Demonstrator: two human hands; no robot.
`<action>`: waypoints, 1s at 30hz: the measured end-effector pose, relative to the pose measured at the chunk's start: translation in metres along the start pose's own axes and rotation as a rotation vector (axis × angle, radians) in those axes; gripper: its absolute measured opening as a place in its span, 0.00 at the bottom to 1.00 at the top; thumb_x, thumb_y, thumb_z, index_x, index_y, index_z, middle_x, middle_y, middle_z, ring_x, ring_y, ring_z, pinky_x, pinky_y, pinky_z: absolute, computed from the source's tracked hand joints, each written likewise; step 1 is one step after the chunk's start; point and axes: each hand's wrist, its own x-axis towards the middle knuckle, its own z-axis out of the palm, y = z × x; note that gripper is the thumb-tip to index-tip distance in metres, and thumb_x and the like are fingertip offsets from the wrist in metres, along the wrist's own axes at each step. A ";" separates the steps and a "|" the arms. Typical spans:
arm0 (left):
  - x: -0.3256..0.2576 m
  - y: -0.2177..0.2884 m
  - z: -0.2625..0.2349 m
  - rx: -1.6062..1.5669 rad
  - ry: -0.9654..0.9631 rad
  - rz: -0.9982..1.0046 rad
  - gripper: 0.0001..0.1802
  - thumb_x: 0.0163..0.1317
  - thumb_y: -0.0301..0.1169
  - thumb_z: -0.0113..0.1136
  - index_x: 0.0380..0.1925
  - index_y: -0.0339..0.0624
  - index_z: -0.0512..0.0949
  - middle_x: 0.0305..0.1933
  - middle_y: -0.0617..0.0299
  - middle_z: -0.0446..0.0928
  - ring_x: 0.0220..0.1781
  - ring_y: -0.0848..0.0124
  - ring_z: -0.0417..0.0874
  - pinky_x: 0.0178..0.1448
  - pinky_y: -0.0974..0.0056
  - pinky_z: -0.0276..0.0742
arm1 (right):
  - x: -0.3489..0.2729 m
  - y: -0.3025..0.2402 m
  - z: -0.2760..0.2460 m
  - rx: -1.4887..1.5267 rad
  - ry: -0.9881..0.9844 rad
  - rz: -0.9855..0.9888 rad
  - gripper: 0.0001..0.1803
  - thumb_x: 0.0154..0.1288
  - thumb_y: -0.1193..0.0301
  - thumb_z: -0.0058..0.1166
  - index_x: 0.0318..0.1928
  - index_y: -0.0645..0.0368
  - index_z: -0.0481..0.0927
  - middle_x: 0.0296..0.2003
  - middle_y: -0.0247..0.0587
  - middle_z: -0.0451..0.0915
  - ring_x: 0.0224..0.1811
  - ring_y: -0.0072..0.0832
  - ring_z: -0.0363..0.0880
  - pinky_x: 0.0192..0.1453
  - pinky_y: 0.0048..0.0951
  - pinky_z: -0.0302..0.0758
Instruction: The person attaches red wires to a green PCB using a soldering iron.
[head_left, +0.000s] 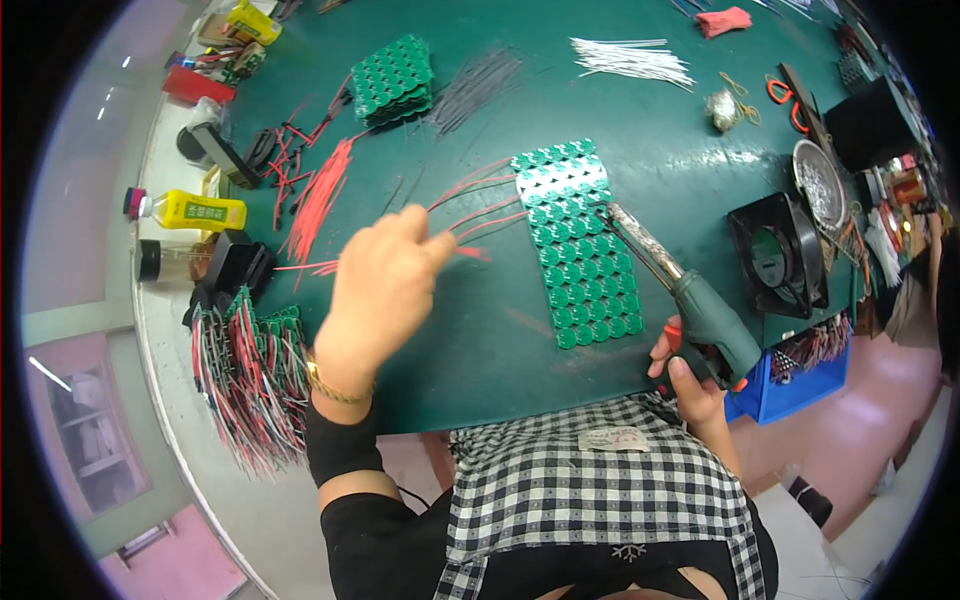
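Soldering underway, by the look of it: your right hand (690,375) clenches the soldering iron (665,275), tip on the green board panel (578,245). Left of the panel, your left hand (385,285) pinches red wires (478,205); next calls for steady seating.

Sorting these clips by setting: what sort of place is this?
Likely an electronics assembly workbench: the right hand holds a soldering iron over a green panel of round circuit boards, with cut red wires and a small fan nearby.

Yellow labelled bottle (190,210) lying at table's left edge, yellow box (253,21) and red packet (198,85) far left
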 end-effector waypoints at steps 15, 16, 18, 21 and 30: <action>0.016 0.031 0.089 -0.779 0.187 -0.303 0.05 0.54 0.24 0.63 0.29 0.35 0.77 0.27 0.56 0.76 0.24 0.68 0.76 0.29 0.66 0.71 | 0.002 -0.001 0.014 0.023 -0.092 0.107 0.23 0.62 0.73 0.51 0.57 0.65 0.67 0.35 0.45 0.76 0.30 0.27 0.75 0.36 0.27 0.74; 0.017 0.031 0.091 -0.786 0.184 -0.304 0.05 0.54 0.24 0.63 0.29 0.35 0.77 0.27 0.56 0.76 0.24 0.68 0.76 0.29 0.66 0.71 | 0.003 0.001 0.017 0.042 -0.099 0.126 0.23 0.62 0.73 0.51 0.58 0.65 0.67 0.35 0.46 0.76 0.30 0.27 0.75 0.36 0.27 0.74; 0.019 0.031 0.092 -0.909 0.208 -0.389 0.04 0.54 0.23 0.63 0.27 0.35 0.78 0.25 0.58 0.74 0.23 0.71 0.73 0.29 0.69 0.70 | 0.003 0.003 0.019 0.059 -0.107 0.163 0.23 0.62 0.72 0.52 0.58 0.65 0.67 0.36 0.46 0.76 0.30 0.27 0.75 0.36 0.27 0.74; 0.019 0.028 0.093 -0.789 0.187 -0.311 0.06 0.52 0.24 0.64 0.28 0.34 0.78 0.26 0.56 0.75 0.22 0.67 0.75 0.29 0.65 0.72 | 0.003 0.003 0.023 0.045 -0.109 0.177 0.24 0.62 0.72 0.52 0.58 0.65 0.67 0.36 0.46 0.76 0.30 0.27 0.75 0.36 0.27 0.74; 0.028 0.028 0.099 -0.967 0.177 -0.425 0.04 0.50 0.24 0.63 0.27 0.35 0.79 0.27 0.58 0.78 0.22 0.72 0.77 0.28 0.68 0.72 | 0.009 0.002 0.021 -0.003 -0.118 0.171 0.18 0.59 0.74 0.52 0.50 0.64 0.72 0.33 0.42 0.76 0.29 0.25 0.76 0.34 0.26 0.75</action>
